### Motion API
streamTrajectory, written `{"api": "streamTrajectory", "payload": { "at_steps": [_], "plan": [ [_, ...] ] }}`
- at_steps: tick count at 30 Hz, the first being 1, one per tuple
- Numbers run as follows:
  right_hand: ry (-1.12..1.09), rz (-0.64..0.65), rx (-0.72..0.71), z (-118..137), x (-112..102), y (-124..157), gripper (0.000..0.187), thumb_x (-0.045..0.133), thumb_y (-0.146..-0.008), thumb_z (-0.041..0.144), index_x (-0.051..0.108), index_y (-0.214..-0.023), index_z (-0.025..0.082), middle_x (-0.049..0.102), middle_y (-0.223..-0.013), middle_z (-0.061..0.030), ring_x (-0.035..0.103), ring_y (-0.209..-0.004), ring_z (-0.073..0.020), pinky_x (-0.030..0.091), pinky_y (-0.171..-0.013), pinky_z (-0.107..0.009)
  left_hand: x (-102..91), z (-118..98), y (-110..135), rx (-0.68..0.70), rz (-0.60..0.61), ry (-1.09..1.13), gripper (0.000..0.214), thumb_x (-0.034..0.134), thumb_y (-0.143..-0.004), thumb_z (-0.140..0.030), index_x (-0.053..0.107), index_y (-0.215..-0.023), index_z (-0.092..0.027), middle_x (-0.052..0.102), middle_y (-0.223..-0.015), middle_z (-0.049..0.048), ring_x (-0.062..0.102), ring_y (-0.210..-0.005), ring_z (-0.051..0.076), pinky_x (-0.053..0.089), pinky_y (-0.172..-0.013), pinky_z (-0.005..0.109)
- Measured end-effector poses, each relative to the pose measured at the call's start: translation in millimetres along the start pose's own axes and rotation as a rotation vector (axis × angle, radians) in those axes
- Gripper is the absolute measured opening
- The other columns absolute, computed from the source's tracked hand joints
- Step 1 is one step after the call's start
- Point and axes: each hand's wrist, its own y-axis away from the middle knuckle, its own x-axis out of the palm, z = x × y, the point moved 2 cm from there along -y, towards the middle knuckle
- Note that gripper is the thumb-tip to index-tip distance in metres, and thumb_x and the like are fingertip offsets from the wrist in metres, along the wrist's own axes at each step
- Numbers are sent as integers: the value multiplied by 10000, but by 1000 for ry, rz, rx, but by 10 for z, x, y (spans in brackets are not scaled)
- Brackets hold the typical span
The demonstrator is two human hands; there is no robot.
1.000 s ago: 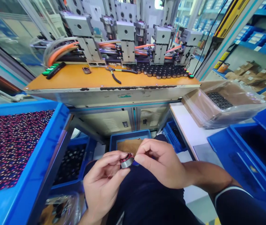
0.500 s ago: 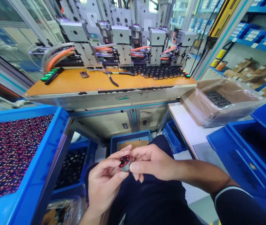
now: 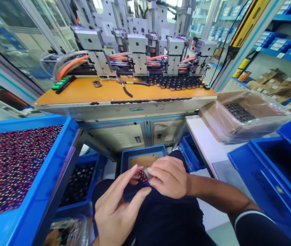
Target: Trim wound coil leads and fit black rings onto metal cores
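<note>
A small round metal part with red windings (image 3: 143, 175) sits between my two hands, low in the middle of the view above my lap. My right hand (image 3: 169, 177) is closed on it, pinching it with thumb and fingertips. My left hand (image 3: 117, 210) lies just below and to the left, its fingers stretched out and apart, with the forefinger tip close to the part. Whether that finger touches the part I cannot tell.
A blue bin (image 3: 32, 191) of red-wound parts stands at the left. Ahead is an orange bench (image 3: 89, 92) with pliers (image 3: 128, 87), rows of dark round parts (image 3: 176, 82) and a machine. A bagged cardboard box (image 3: 240, 118) and blue bins (image 3: 270, 171) are at the right.
My left hand has let go of the round part and spread its fingers. The right hand now holds the part alone and has turned its red face towards me.
</note>
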Motion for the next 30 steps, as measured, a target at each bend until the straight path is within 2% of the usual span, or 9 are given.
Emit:
{"api": "streamTrajectory", "payload": {
  "at_steps": [3, 8, 12, 17, 19, 22, 27, 29, 30],
  "plan": [
    [-39, 15, -17, 31, -11, -12, 177, 607, -857, 98, 607, -1034, 82, 696, -838, -111, 652, -754, -183, 576, -649, -299, 18, -37, -71, -52, 58, -3, 468, 762, -788, -138, 668, -1225, -278, 745, -1004, -16, 679, -758, 108, 583, -771, 219],
    [-460, 86, 336, 13, -85, -124, 194, 642, -864, 214, 613, -1033, 123, 668, -851, -86, 619, -729, -146, 550, -625, -262, 32, 10, -91, -54, 108, 59, 449, 715, -817, -85, 664, -1218, -280, 746, -1086, 1, 689, -942, 149, 564, -901, 282],
    [-583, 77, 433, 28, -152, -195, 91, 664, -903, 219, 658, -920, 130, 660, -812, -68, 616, -706, -123, 528, -628, -242, 32, 25, -65, -35, 118, 90, 471, 729, -792, -60, 678, -1208, -276, 754, -1095, 14, 694, -972, 170, 563, -928, 314],
    [-616, 54, 596, 59, -142, -190, 91, 644, -895, 192, 659, -811, 163, 654, -742, -38, 595, -639, -120, 500, -589, -254, 60, 6, -104, -274, 111, 260, 345, 726, -812, -122, 724, -1108, -299, 780, -1088, -8, 751, -901, 146, 617, -826, 225],
    [-631, 50, 634, 81, -121, -178, 102, 643, -890, 210, 658, -797, 170, 652, -728, -34, 590, -633, -122, 494, -583, -259, 88, -11, -126, -312, 107, 343, 301, 731, -802, -121, 739, -1052, -288, 786, -1078, -4, 762, -887, 153, 628, -781, 205],
    [-670, 33, 711, 88, -113, -133, 116, 650, -870, 220, 654, -765, 172, 636, -707, -24, 572, -622, -118, 479, -583, -259, 109, -23, -137, -291, 69, 386, 272, 722, -796, -92, 745, -999, -273, 784, -1078, 1, 756, -945, 167, 629, -799, 214],
    [-764, 105, 1130, -142, -260, 27, 249, 629, -873, 249, 591, -640, 170, 548, -613, 14, 514, -568, -106, 436, -544, -242, 10, 17, -119, -213, 45, 253, 307, 711, -799, -66, 727, -1030, -268, 767, -1110, 7, 727, -1029, 166, 609, -880, 250],
    [-648, 94, 1086, -278, -400, -12, 184, 602, -896, 252, 628, -731, 176, 565, -657, 9, 530, -579, -112, 452, -548, -250, -46, 20, -130, -116, 69, 143, 329, 729, -777, -58, 725, -1042, -252, 762, -1122, 23, 728, -1021, 178, 592, -924, 281],
    [-541, 98, 950, -323, -472, -78, 111, 607, -897, 244, 654, -815, 185, 597, -717, -5, 562, -629, -124, 475, -582, -262, -65, 14, -142, -60, 86, 88, 336, 740, -765, -58, 725, -1045, -244, 763, -1119, 30, 733, -1004, 182, 585, -937, 288]
  ]
}}
